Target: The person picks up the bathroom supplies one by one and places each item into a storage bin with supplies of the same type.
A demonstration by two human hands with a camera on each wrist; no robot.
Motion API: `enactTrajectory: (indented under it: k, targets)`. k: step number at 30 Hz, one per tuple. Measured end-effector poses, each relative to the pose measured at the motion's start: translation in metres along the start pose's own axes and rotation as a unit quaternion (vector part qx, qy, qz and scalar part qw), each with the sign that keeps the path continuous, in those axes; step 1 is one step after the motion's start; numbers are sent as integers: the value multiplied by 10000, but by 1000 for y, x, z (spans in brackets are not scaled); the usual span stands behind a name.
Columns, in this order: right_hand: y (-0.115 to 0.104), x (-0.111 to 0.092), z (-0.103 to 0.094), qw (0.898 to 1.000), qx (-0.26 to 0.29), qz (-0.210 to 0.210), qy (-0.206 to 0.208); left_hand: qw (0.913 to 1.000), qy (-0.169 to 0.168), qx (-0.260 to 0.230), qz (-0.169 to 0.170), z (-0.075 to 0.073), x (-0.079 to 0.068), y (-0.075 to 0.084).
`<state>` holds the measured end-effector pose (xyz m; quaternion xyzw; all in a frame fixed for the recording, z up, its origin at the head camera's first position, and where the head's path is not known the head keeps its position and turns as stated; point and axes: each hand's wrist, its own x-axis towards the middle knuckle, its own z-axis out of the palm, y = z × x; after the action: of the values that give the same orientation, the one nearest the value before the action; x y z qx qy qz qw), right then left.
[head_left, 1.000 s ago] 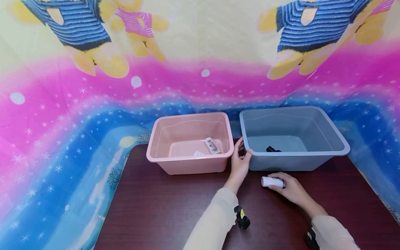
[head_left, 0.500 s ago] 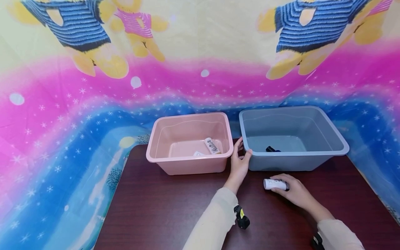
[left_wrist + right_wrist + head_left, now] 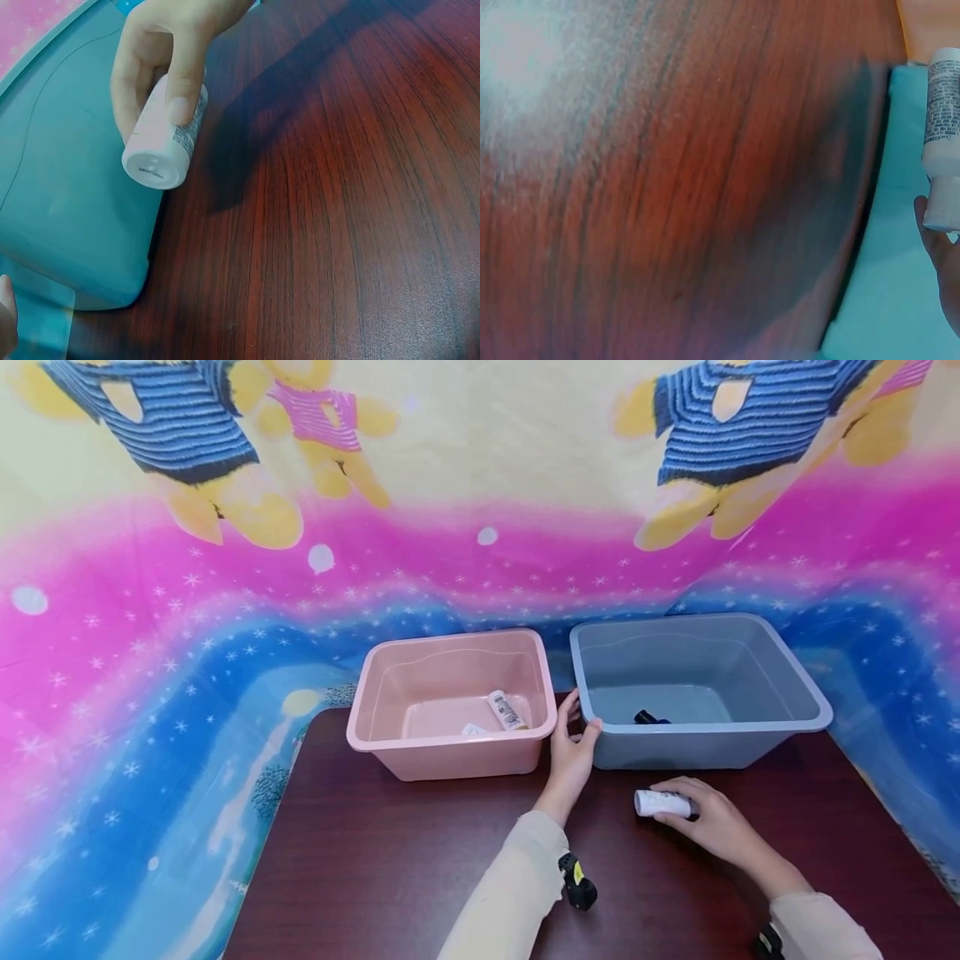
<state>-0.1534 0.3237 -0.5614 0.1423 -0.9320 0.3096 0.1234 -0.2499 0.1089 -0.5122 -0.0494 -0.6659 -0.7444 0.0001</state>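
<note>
In the head view, my right hand [image 3: 712,818] holds a small white bottle [image 3: 662,803] on its side, in front of the grey-blue bin [image 3: 712,747]. The left wrist view shows the bottle's round white base [image 3: 156,169], with the thumb and fingers on either side of its body. Fine print covers part of the bottle [image 3: 945,105] in the right wrist view, where a white cap shows too. My left hand [image 3: 572,760] touches the left front corner of the grey-blue bin, thumb at the front and fingers along the side.
The pink bin [image 3: 450,760] stands to the left, with a printed white bottle [image 3: 507,710] and another white item [image 3: 472,729], partly hidden, inside. A dark item [image 3: 649,717] lies in the grey-blue bin. Both bins sit on a dark wooden table [image 3: 405,860] before a patterned cloth.
My right hand has moved slightly to the right and back from the bin, with the bottle in it. The left hand stays at the bin's corner.
</note>
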Motion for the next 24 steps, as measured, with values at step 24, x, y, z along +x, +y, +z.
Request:
enactTrajectory:
  k: [24]
  targets:
    - [-9, -5, -29, 9993, -241, -129, 250, 10000, -14, 26, -45, -2, 0, 1]
